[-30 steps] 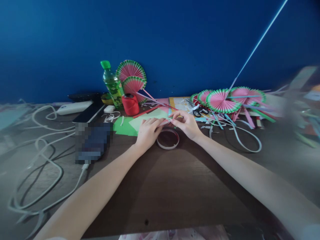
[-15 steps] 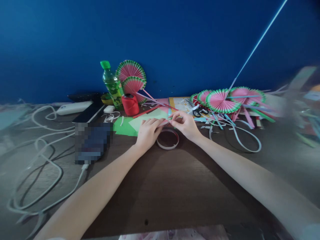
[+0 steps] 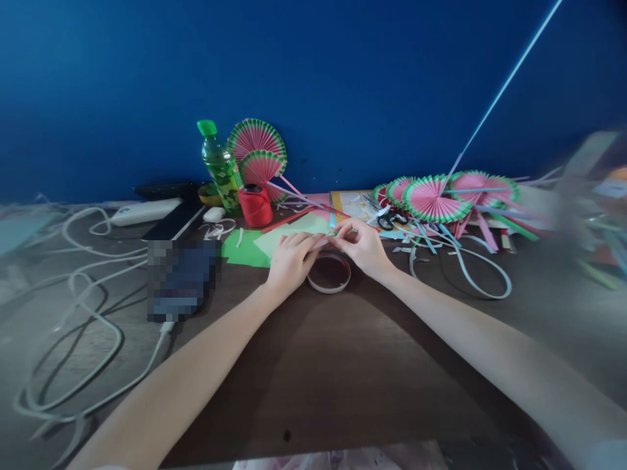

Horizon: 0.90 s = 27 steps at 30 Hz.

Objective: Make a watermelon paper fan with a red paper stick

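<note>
My left hand [image 3: 290, 262] rests low over the table, its fingers closed on a small pale pink paper strip [image 3: 319, 244]. From the other side my right hand [image 3: 363, 247] pinches the far end of that strip, thumb against forefinger. The fingertips nearly meet, and much of the strip is hidden under them. Just below the hands lies a roll of tape [image 3: 329, 290], flat on the tabletop. Light green paper [image 3: 268, 243] sticks out past my left fingers, over a brighter green sheet [image 3: 240, 253].
Pleated pink-and-green paper fans [image 3: 438, 199] pile up at the right by black-handled scissors [image 3: 386, 222]. More fans [image 3: 262, 166] lean behind a green bottle [image 3: 218, 160] and a red spool [image 3: 255, 207]. At left are a blurred-out phone [image 3: 183, 281] and looping white cables [image 3: 117, 339].
My right fingertips have shifted very slightly left along the paper strip. Otherwise both hands and the things on the table stay as they were.
</note>
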Each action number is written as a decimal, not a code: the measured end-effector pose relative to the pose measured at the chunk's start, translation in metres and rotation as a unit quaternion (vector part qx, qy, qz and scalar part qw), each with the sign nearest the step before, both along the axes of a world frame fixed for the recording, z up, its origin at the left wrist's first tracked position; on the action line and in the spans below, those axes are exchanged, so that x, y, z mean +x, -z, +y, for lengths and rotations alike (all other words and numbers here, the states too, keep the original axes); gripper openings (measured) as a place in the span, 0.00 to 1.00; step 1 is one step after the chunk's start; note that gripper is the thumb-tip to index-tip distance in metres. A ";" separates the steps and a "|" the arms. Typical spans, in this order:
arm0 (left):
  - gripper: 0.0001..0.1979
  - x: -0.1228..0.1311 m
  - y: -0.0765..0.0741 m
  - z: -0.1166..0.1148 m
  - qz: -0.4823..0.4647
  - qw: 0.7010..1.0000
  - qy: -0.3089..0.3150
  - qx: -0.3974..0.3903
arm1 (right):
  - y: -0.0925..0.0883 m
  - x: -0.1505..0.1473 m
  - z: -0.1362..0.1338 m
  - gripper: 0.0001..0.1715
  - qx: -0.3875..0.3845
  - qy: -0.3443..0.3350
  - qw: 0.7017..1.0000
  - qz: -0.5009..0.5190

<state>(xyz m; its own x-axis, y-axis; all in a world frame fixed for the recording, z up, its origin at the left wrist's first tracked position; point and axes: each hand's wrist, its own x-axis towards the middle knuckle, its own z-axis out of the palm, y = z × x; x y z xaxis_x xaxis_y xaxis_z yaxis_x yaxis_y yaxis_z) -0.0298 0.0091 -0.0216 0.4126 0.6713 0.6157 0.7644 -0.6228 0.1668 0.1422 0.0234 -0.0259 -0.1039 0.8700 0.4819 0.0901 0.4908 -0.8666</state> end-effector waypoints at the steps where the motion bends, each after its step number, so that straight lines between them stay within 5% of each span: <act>1: 0.14 0.000 0.000 0.000 -0.001 1.000 -0.002 0.003 | 0.000 0.000 0.000 0.20 0.001 0.001 1.000 0.001; 27: 0.10 0.003 0.003 0.000 -0.070 0.997 -0.005 0.022 | -0.002 -0.005 -0.005 0.22 0.039 0.119 0.985 -0.115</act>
